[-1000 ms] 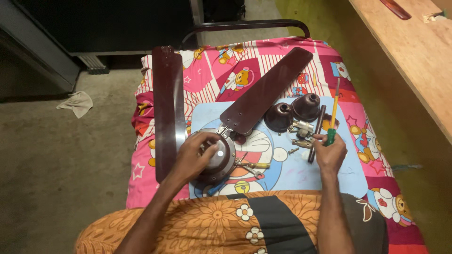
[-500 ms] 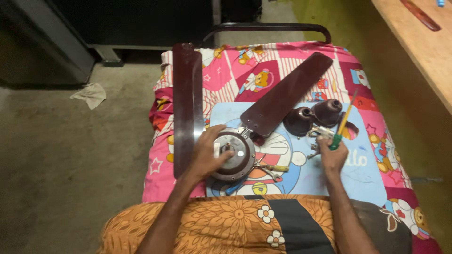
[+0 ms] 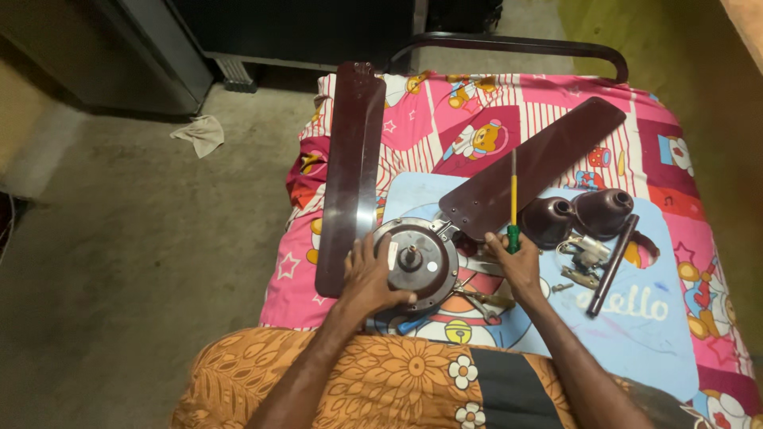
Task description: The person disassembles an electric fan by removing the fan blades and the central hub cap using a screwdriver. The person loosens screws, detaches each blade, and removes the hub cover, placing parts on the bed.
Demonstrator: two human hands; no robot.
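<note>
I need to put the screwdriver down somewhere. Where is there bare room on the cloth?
Free: the light blue patch right of the dark rod, and the pink cloth between the two blades. Crowded: around the motor hub, left hand, right hand, and the two brown cups.

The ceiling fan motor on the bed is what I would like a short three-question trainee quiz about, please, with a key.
1. True or false: the left hand rests on the ceiling fan motor.
2. What does the right hand hold? A) pliers B) a screwdriver with a green and yellow handle C) a fan blade
3. How many dark brown dome-shaped canopy cups lie right of the motor?

Key
1. True; the palm lies on its left rim.
2. B; the screwdriver points away from the person, its shaft over the fan blade attached to the motor.
3. Two: the left cup and the right cup, beside a dark rod.
</note>
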